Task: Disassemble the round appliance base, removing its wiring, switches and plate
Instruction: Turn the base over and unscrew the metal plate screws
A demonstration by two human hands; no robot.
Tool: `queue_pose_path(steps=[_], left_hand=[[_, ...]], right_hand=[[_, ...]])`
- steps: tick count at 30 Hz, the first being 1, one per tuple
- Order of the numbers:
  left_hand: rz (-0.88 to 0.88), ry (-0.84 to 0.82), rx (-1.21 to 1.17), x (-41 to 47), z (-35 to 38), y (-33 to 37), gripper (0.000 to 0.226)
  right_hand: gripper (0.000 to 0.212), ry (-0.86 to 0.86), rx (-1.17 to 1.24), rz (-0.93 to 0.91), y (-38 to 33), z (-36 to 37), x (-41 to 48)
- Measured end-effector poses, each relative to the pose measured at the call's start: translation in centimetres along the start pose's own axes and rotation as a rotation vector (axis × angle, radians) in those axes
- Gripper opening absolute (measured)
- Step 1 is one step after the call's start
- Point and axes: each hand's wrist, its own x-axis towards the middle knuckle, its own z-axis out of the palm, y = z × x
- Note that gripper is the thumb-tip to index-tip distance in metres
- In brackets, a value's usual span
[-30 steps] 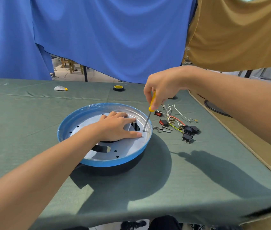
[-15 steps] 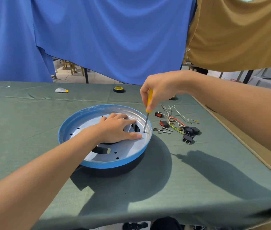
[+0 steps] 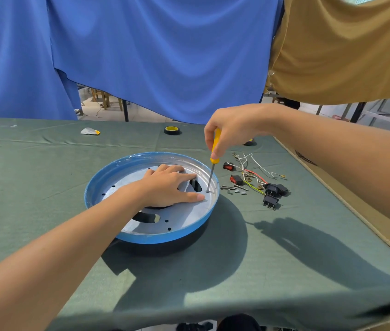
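A round blue-rimmed appliance base (image 3: pixel 98 185) lies on the green cloth, with a silver metal plate (image 3: pixel 179 218) set inside it. My left hand (image 3: pixel 167 185) presses flat on the plate, fingers straight. My right hand (image 3: pixel 232 126) grips a yellow-handled screwdriver (image 3: pixel 215 149) held almost upright. Its tip stands on a screw (image 3: pixel 208 191) at the plate's right edge, just beyond my left thumb. To the right of the base lie a bundle of wires (image 3: pixel 252 172), two red rocker switches (image 3: pixel 228 166), black connectors (image 3: pixel 275 191) and loose screws (image 3: pixel 233 188).
The table is covered in green cloth (image 3: pixel 46 211). At its far side sit a roll of black tape (image 3: pixel 172 130) and a small white and yellow object (image 3: pixel 90 131). Blue and tan cloths hang behind. A brown board (image 3: pixel 356 211) borders the table on the right.
The screwdriver has tilted from a lean to nearly upright, with my right hand shifting slightly above it. My left hand stays flat on the plate.
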Motion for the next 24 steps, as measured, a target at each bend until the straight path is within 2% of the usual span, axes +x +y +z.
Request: queue_pose_path(steps=[2,4,5,7,11,12,14,16,19,22,24], left_hand=[[0.002,-0.001,-0.001,0.0,0.0,0.0,0.093],[0.002,-0.001,-0.005,0.1,0.1,-0.1,0.093],[0.001,-0.001,-0.007,0.1,0.1,-0.2,0.094],[0.000,-0.002,-0.009,0.2,0.2,-0.2,0.095],[-0.004,-0.005,-0.005,0.4,0.3,-0.3,0.097],[-0.004,-0.006,-0.005,0.3,0.3,-0.3,0.097],[-0.002,-0.004,-0.009,0.3,0.3,-0.3,0.096],[-0.002,-0.001,-0.012,0.3,0.3,-0.3,0.096],[-0.002,-0.004,-0.017,0.3,0.3,-0.3,0.098],[0.000,-0.006,-0.013,0.3,0.3,-0.3,0.097],[0.003,-0.003,-0.014,0.3,0.3,-0.3,0.096]], right_hand=[[0.026,0.003,-0.004,0.001,-0.1,0.3,0.2],[0.054,0.023,-0.068,0.028,-0.3,0.6,0.5],[0.061,0.044,-0.089,0.039,-0.3,0.7,0.6],[0.055,0.067,-0.103,0.027,-0.3,0.6,0.6],[0.015,0.030,0.004,-0.008,-0.4,0.3,0.2],[0.017,0.025,0.032,-0.005,-0.5,0.3,0.2],[0.038,0.056,0.013,0.019,-0.5,0.7,0.4],[0.056,0.162,-0.042,0.040,-0.5,1.2,0.5],[0.045,0.253,-0.020,0.019,-0.7,1.6,0.4],[0.024,0.195,0.059,0.032,-0.6,1.3,0.2],[0.034,0.148,0.044,0.055,-0.5,1.2,0.4]])
